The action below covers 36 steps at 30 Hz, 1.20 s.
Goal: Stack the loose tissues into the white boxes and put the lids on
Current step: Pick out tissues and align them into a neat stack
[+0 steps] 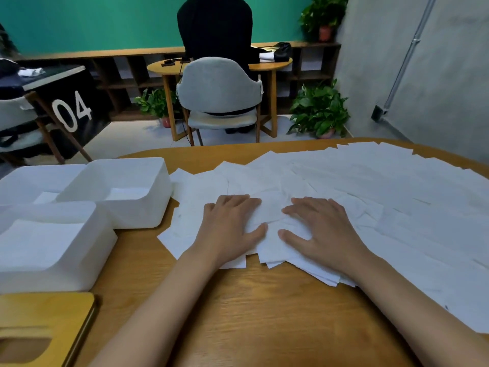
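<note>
Loose white tissues (357, 186) lie spread over the right half of the wooden table (238, 308). My left hand (232, 223) and my right hand (320, 229) rest flat on the near edge of the pile, fingers straight, side by side. Three white boxes stand at the left: the near box (50, 271) holds a stack of tissues, the middle box (143, 207) shows a few tissues at its bottom, and the far box (29, 178) is partly hidden behind them. A wooden lid with a slot (39, 329) lies at the near left corner.
Beyond the table's far edge a person sits on a grey chair (219, 91) at a small round table. Potted plants (320, 109) stand on the floor at the right, and a black desk marked 04 (71, 107) is at the left.
</note>
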Each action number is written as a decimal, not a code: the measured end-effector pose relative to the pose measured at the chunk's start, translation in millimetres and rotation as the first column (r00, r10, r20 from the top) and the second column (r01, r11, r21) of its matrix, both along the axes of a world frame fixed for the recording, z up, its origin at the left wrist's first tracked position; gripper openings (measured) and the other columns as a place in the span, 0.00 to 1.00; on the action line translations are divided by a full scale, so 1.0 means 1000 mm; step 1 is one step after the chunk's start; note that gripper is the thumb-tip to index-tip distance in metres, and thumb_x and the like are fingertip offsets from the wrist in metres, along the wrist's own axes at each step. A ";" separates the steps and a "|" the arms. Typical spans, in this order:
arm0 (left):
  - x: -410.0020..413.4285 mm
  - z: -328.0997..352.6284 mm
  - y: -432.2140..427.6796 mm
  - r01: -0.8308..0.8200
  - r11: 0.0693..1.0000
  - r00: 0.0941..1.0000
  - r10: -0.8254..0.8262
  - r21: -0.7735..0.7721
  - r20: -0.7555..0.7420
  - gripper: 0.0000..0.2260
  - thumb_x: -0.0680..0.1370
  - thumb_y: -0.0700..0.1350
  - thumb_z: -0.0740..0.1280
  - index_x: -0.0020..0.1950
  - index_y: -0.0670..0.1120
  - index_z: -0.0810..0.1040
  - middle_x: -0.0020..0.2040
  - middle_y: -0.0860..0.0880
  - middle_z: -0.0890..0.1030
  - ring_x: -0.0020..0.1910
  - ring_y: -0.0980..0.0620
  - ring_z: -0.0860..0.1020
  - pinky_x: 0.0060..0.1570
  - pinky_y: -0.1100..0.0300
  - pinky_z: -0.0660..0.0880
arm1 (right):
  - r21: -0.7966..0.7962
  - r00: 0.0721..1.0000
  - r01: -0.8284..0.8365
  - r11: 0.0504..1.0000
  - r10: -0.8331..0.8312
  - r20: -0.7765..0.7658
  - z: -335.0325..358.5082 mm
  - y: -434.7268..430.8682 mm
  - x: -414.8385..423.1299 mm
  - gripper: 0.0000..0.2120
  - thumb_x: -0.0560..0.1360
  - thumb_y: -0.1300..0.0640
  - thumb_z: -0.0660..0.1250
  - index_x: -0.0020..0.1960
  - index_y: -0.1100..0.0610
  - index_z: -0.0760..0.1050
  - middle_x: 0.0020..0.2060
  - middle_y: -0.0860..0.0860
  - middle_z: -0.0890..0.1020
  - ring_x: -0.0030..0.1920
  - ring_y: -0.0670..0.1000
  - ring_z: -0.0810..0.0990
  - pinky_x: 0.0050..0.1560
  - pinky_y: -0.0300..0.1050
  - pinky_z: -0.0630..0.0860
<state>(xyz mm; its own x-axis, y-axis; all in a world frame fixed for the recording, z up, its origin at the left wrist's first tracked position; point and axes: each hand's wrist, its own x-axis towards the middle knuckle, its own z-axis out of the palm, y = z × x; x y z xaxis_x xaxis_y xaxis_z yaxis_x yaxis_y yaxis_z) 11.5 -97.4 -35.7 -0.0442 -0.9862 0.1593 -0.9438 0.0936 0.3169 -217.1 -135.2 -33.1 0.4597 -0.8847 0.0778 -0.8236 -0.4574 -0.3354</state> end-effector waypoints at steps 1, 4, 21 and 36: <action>0.001 -0.001 0.003 -0.002 1.000 1.000 0.002 -0.020 -0.009 0.27 0.80 0.65 0.65 0.78 0.61 0.69 0.78 0.59 0.70 0.77 0.51 0.64 0.69 0.50 0.60 | -0.005 1.000 0.005 1.000 -0.004 0.009 0.001 0.002 0.001 0.40 0.68 0.23 0.46 0.72 0.38 0.72 0.75 0.38 0.70 0.78 0.44 0.61 0.81 0.54 0.49; 0.004 -0.005 0.013 -0.013 0.995 0.999 0.009 -0.095 -0.042 0.25 0.78 0.63 0.67 0.75 0.60 0.72 0.73 0.61 0.75 0.72 0.52 0.68 0.63 0.54 0.60 | -0.043 1.000 0.025 0.999 -0.024 0.010 0.002 0.006 0.007 0.38 0.69 0.24 0.49 0.71 0.41 0.72 0.68 0.39 0.75 0.72 0.47 0.69 0.78 0.56 0.56; 0.020 0.016 0.024 0.073 0.974 0.786 -0.188 -0.214 -0.589 0.04 0.82 0.45 0.73 0.53 0.51 0.87 0.48 0.59 0.86 0.51 0.57 0.83 0.50 0.61 0.78 | 0.031 0.619 -0.066 0.997 0.017 0.785 0.006 0.009 0.028 0.05 0.77 0.62 0.76 0.49 0.53 0.84 0.46 0.42 0.86 0.52 0.43 0.84 0.53 0.37 0.77; 0.007 0.008 0.019 -0.120 0.981 0.626 -0.044 -0.151 -0.779 0.21 0.76 0.50 0.78 0.66 0.57 0.76 0.52 0.56 0.85 0.51 0.58 0.84 0.48 0.56 0.83 | 0.163 0.596 -0.138 0.977 -0.049 0.802 0.007 0.009 0.025 0.13 0.78 0.67 0.72 0.53 0.50 0.88 0.51 0.40 0.88 0.58 0.39 0.83 0.61 0.33 0.74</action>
